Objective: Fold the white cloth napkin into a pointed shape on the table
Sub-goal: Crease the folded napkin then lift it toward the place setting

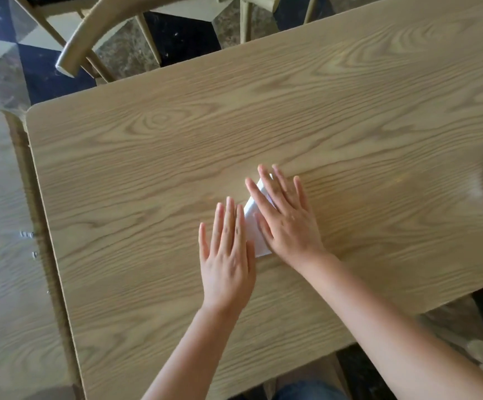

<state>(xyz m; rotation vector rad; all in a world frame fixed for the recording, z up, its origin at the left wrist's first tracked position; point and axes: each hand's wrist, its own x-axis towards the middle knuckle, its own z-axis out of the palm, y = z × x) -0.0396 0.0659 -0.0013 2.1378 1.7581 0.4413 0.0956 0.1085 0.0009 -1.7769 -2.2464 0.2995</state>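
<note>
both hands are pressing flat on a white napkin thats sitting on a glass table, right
Not quite: the table is wood-grained, not glass. The head view shows the right hand lying flat and open over the white napkin, with the left hand flat at its left edge, covering most of it.

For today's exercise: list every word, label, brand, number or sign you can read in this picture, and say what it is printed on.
None can be read.
The white napkin, partly under the right hand and beside the left hand, shows no print.
The wooden table bears only grain.
Small pale marks at the neighbouring table's edge are too small and blurred to read.
</note>
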